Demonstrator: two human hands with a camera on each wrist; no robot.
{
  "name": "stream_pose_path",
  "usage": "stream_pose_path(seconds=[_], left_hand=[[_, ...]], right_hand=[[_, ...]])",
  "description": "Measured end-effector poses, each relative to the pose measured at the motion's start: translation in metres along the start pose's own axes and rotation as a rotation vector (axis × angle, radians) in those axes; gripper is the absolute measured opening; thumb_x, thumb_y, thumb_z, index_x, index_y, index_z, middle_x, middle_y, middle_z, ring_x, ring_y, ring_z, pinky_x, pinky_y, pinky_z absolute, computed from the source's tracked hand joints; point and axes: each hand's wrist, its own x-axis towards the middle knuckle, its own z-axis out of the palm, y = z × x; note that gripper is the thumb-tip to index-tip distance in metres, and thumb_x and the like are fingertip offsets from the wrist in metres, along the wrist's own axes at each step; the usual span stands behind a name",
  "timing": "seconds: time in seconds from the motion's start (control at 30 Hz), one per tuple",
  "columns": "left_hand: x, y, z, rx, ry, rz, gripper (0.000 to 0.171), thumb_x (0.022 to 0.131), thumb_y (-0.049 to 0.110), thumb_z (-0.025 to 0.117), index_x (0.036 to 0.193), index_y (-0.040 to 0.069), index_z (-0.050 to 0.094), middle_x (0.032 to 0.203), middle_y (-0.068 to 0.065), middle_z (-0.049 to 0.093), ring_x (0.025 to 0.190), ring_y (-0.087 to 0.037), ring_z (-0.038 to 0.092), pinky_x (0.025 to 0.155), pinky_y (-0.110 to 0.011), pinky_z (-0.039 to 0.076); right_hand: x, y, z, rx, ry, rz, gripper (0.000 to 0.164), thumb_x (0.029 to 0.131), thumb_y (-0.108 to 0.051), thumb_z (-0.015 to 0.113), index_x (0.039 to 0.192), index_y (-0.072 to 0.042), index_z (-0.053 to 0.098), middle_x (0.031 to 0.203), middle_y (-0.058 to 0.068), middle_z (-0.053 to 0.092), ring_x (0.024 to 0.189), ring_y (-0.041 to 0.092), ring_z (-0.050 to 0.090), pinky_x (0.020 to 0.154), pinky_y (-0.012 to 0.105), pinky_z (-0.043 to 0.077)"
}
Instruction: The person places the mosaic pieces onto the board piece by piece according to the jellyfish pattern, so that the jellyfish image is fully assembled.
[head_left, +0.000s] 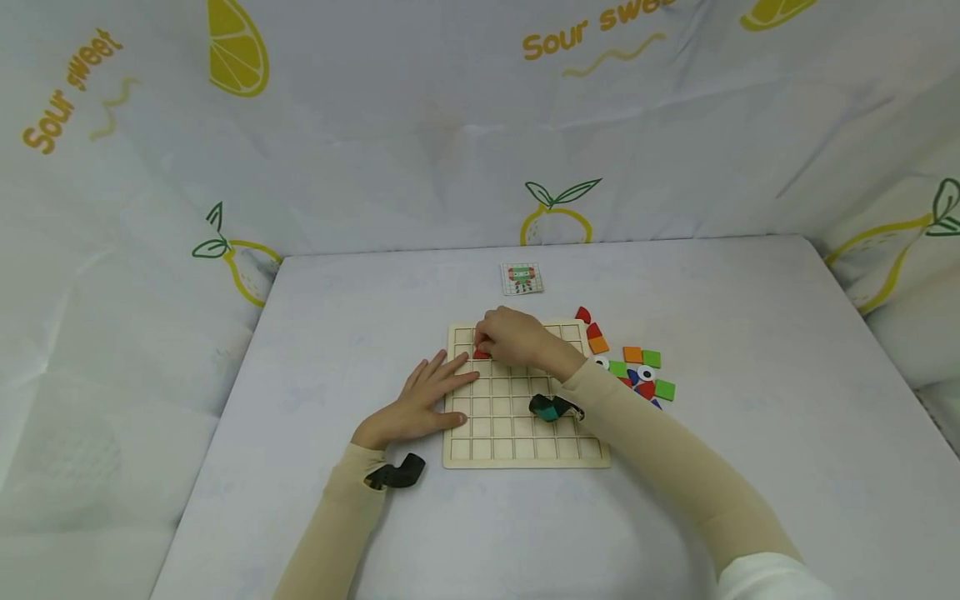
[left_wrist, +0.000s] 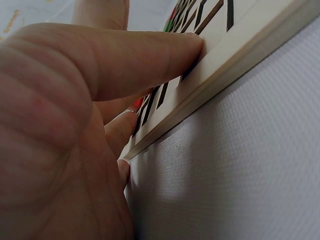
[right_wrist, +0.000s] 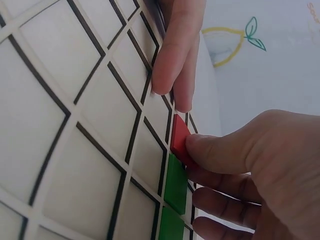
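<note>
A wooden grid board (head_left: 491,450) lies flat on the table. At its far left part, my right hand (head_left: 517,337) pinches a small red tile (right_wrist: 181,137) between thumb and fingers, right at a grid cell. Beside that tile, green tiles (right_wrist: 175,185) sit in neighbouring cells; in the head view my right hand covers them. My left hand (head_left: 416,404) rests with spread fingers over the board's left edge. In the left wrist view, its thumb (left_wrist: 155,62) lies straight on the board's rim.
A small pattern card (head_left: 521,279) lies beyond the board. Right of the board are scattered loose pieces, among them a green square (head_left: 664,390), an orange square (head_left: 632,355), a white ring-like piece (head_left: 647,373) and a red quarter-round piece (head_left: 583,315). My right forearm (head_left: 660,450) crosses the board's right side.
</note>
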Motion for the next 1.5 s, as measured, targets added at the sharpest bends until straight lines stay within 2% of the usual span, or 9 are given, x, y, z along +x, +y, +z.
stream_pose_path(seconds=[0.2, 0.33, 0.47, 0.63, 0.8, 1.03, 1.37, 1.5], left_hand=[[0.000, 0.000, 0.000, 0.009, -0.001, -0.006, 0.069, 0.095, 0.027, 0.067, 0.158, 0.021, 0.038, 0.173, -0.001, 0.010, 0.160, -0.031, -0.010, 0.127, -0.055, -0.009], [0.000, 0.000, 0.000, 0.008, 0.005, -0.004, 0.069, 0.095, 0.027, 0.067, 0.157, 0.021, 0.039, 0.173, -0.003, 0.011, 0.160, -0.033, -0.009, 0.127, -0.057, -0.008], [0.000, 0.001, 0.000, 0.011, 0.005, 0.000, 0.069, 0.095, 0.027, 0.067, 0.157, 0.020, 0.039, 0.173, -0.003, 0.011, 0.160, -0.033, -0.009, 0.127, -0.057, -0.008], [0.000, 0.003, 0.000, -0.008, 0.006, 0.007, 0.069, 0.095, 0.026, 0.067, 0.157, 0.018, 0.039, 0.173, -0.003, 0.009, 0.160, -0.034, -0.010, 0.126, -0.058, -0.009], [0.000, 0.002, 0.000, -0.012, 0.006, 0.002, 0.069, 0.095, 0.024, 0.067, 0.157, 0.019, 0.040, 0.173, -0.002, 0.009, 0.160, -0.033, -0.011, 0.126, -0.057, -0.010], [0.000, 0.002, 0.000, -0.007, 0.005, -0.006, 0.069, 0.095, 0.025, 0.067, 0.157, 0.021, 0.039, 0.173, 0.000, 0.008, 0.160, -0.031, -0.011, 0.127, -0.056, -0.010], [0.001, 0.000, 0.003, -0.008, 0.011, -0.005, 0.070, 0.093, 0.025, 0.068, 0.157, 0.021, 0.039, 0.173, 0.000, 0.009, 0.160, -0.030, -0.011, 0.127, -0.054, -0.010], [0.002, -0.001, 0.003, 0.006, 0.011, -0.007, 0.071, 0.094, 0.025, 0.068, 0.158, 0.023, 0.039, 0.173, 0.001, 0.009, 0.160, -0.029, -0.011, 0.128, -0.053, -0.010]], right_hand=[[-0.002, -0.004, 0.002, -0.078, 0.041, -0.006, 0.013, 0.100, -0.018, 0.062, 0.099, -0.014, 0.074, 0.099, 0.001, 0.068, 0.096, 0.019, 0.058, 0.082, 0.035, 0.053], [-0.004, -0.003, 0.000, -0.086, 0.049, 0.000, 0.012, 0.099, -0.020, 0.063, 0.103, -0.015, 0.073, 0.100, 0.002, 0.067, 0.094, 0.019, 0.057, 0.079, 0.035, 0.053], [-0.007, 0.002, -0.007, 0.022, 0.043, 0.014, 0.019, 0.099, -0.024, 0.063, 0.114, -0.013, 0.071, 0.107, 0.003, 0.067, 0.098, 0.020, 0.059, 0.082, 0.036, 0.055], [-0.016, 0.012, -0.022, 0.221, 0.070, -0.023, 0.024, 0.101, -0.019, 0.061, 0.119, -0.006, 0.070, 0.112, 0.008, 0.069, 0.101, 0.023, 0.063, 0.087, 0.039, 0.056], [-0.029, 0.021, -0.039, 0.311, 0.119, -0.035, 0.025, 0.101, -0.017, 0.061, 0.120, -0.002, 0.068, 0.110, 0.008, 0.070, 0.097, 0.023, 0.063, 0.084, 0.038, 0.055], [-0.048, 0.041, -0.051, 0.368, 0.153, 0.047, 0.028, 0.102, -0.022, 0.059, 0.123, -0.004, 0.066, 0.109, 0.006, 0.069, 0.100, 0.023, 0.059, 0.083, 0.036, 0.051], [-0.072, 0.077, -0.053, 0.383, 0.163, 0.166, 0.032, 0.103, -0.027, 0.058, 0.127, -0.007, 0.065, 0.114, 0.008, 0.067, 0.102, 0.024, 0.056, 0.080, 0.036, 0.049], [-0.080, 0.089, -0.055, 0.383, 0.162, 0.211, 0.033, 0.104, -0.028, 0.056, 0.128, -0.007, 0.064, 0.113, 0.011, 0.065, 0.097, 0.028, 0.059, 0.077, 0.034, 0.051]])
